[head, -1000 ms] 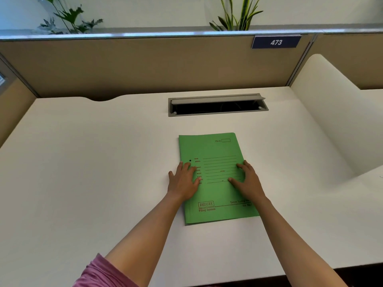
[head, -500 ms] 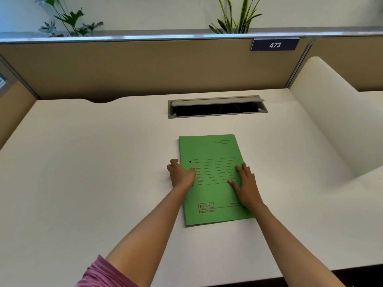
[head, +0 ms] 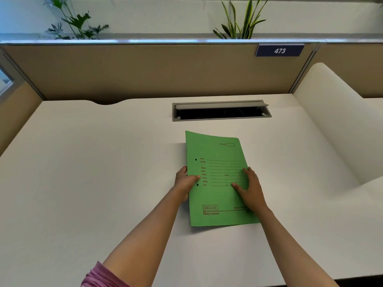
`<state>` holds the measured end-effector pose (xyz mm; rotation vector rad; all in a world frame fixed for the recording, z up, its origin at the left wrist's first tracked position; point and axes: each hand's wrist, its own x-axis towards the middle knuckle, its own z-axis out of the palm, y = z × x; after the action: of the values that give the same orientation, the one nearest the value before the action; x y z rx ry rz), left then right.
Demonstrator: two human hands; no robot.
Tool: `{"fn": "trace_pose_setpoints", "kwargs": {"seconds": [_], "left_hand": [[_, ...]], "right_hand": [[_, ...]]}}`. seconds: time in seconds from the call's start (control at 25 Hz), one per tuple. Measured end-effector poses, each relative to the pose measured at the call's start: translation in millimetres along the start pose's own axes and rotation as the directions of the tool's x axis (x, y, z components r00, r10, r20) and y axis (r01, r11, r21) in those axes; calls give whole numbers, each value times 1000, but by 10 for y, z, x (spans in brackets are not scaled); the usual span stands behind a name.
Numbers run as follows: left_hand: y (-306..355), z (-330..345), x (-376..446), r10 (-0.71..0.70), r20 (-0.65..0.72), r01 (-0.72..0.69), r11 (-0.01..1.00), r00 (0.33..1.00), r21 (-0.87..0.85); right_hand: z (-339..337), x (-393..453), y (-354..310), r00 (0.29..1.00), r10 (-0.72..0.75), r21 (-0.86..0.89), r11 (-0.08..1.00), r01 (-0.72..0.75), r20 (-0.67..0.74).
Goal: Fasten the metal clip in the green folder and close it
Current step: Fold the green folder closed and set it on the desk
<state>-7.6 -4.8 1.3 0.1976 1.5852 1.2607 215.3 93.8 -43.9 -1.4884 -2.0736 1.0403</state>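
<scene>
desk (head: pixel 83 172): white, cable slot (head: pixel 220 112) at 12 | green folder (head: pixel 217 195): closed, desk centre, left edge lifted | left hand (head: pixel 185 182): gripping folder spine at 9 | right hand (head: pixel 249 189): open, flat on cover at 3

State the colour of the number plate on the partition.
Dark blue with white digits, head view.

Surface: white desk (head: pixel 93 172), filling the frame's middle.
On it: green folder (head: pixel 217 195), centre, closed, left edge lifted.
Inset: cable tray (head: pixel 220 110), upper centre.
</scene>
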Motion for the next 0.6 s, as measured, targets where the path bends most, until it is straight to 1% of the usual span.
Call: {"fn": "trace_pose_setpoints", "kwargs": {"seconds": [0.12,0.2,0.24,0.32,0.48,0.6], "left_hand": [[120,-96,30,-8,21,9,1000,1000,-13],[255,-191,57,0,41,0,1000,999,-3],[321,-242,74,6,52,-6,1000,999,4],[435,-343,98,18,70,-18,1000,997,7],[570,-621,157,33,26,-32,999,999,-39],[616,-915,208,42,-42,-45,995,998,-87]], "right_hand": [[-78,41,-47,995,71,148,987,-60,-72],[-107,95,-119,990,118,257,962,-93,-83],[-109,122,-168,988,141,305,945,-115,-62],[-84,156,-284,984,176,373,912,-173,25],[146,228,-505,968,162,490,839,-239,194],[390,285,-725,969,136,563,794,-230,204]]}}
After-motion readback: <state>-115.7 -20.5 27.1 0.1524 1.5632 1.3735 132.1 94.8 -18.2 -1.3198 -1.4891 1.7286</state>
